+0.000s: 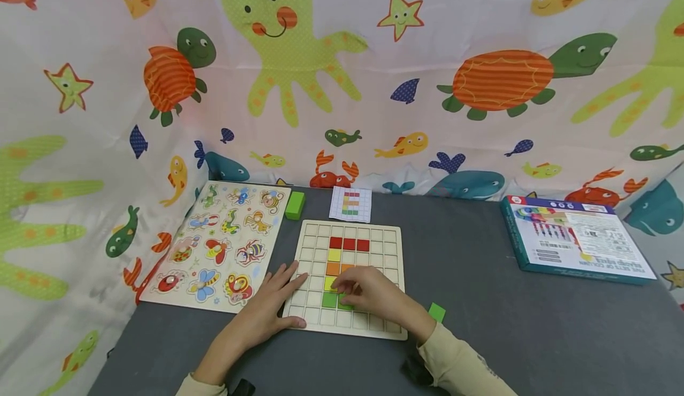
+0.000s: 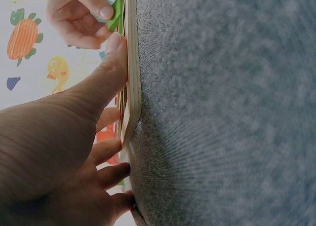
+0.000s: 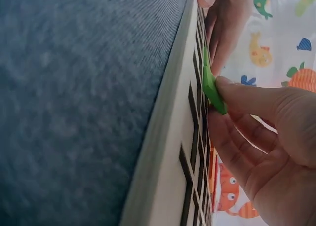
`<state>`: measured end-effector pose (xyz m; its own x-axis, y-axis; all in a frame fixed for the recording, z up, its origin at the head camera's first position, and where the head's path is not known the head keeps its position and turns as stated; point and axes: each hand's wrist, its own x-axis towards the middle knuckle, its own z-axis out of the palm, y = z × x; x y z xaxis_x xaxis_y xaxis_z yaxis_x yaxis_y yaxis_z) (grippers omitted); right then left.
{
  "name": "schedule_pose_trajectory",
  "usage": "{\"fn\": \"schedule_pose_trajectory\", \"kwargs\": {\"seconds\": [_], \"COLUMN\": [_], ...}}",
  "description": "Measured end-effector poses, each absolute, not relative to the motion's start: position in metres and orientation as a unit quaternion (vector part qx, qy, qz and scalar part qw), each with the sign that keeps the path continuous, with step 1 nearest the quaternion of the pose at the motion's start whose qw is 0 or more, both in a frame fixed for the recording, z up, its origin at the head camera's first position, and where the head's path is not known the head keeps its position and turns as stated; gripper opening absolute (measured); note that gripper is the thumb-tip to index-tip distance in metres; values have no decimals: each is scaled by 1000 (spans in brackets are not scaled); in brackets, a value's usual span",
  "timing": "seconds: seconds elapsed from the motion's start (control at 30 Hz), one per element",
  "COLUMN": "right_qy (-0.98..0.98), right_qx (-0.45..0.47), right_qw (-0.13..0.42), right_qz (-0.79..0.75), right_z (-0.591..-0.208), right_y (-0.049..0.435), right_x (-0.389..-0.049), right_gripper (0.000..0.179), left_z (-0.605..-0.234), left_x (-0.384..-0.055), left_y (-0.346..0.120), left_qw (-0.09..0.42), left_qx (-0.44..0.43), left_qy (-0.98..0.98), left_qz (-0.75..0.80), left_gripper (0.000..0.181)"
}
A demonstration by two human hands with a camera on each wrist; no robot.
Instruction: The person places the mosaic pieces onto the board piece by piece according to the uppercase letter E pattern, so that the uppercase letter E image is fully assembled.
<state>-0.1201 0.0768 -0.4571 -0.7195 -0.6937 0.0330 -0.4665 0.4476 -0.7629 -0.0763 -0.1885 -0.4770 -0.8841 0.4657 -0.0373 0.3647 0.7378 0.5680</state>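
Observation:
A wooden grid board (image 1: 315,316) lies on the table with coloured square tiles in its cells. Several red tiles (image 1: 349,244) form a row; below the left one run a yellow tile (image 1: 333,256), an orange tile (image 1: 333,269), another yellow one and a green one (image 1: 329,300). My right hand (image 1: 376,295) pinches a green tile (image 3: 213,90) between thumb and fingers, tilted against the board beside the placed green one. With fingers spread, my left hand (image 1: 269,304) rests at the board's left edge, its thumb on the near left corner. The right hand partly hides the middle cells.
A pattern card (image 1: 336,203) lies behind the board. Left of it are a green block (image 1: 295,206) and an insect puzzle board (image 1: 181,289). One green piece (image 1: 437,311) lies by the right wrist. A flat box (image 1: 582,238) sits at the far right, before a printed cloth backdrop.

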Motion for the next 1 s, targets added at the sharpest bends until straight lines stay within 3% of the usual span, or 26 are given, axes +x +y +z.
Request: {"fn": "schedule_pose_trajectory", "kwargs": {"seconds": [0.43,0.8,1.0], "right_qy": [854,908,932], "right_qx": [-340,-219,-162], "right_qw": [112,41,61], "right_qz": [-378,-356,-319], "right_z": [-455,-455,-455], "right_y": [86,192,225], "right_x": [-117,-99,-82], "right_gripper": [22,32,36], "left_z": [-476,-477,-476], "left_x": [-75,-75,-76], "left_y": [-188,-189,-188], "left_qw": [84,96,97], "left_qx": [225,216,217], "left_qy": [928,931,932], "left_qz": [283,280,274], "left_gripper": [87,88,89]}}
